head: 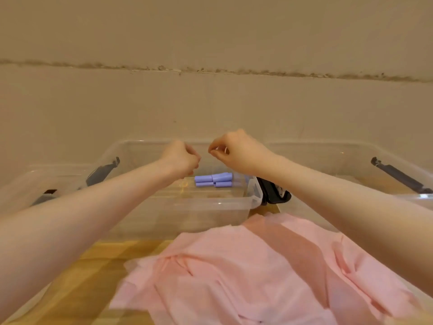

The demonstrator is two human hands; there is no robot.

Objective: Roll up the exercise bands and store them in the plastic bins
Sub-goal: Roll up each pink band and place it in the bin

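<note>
Both my hands hover above a clear plastic bin, close together and apart from each other. My left hand is curled into a loose fist with nothing visible in it. My right hand pinches thumb and forefinger together, and a thin pale loop shows at its fingers. Three rolled purple bands lie on the bin's floor below the hands. A small yellowish tangle lies beside them. Unrolled pink bands sprawl over the wooden surface in front of the bin.
A second clear bin stands to the right, with a black latch on its far side. Another clear plastic piece lies at the left. A black clip sits between the bins. A beige wall runs close behind.
</note>
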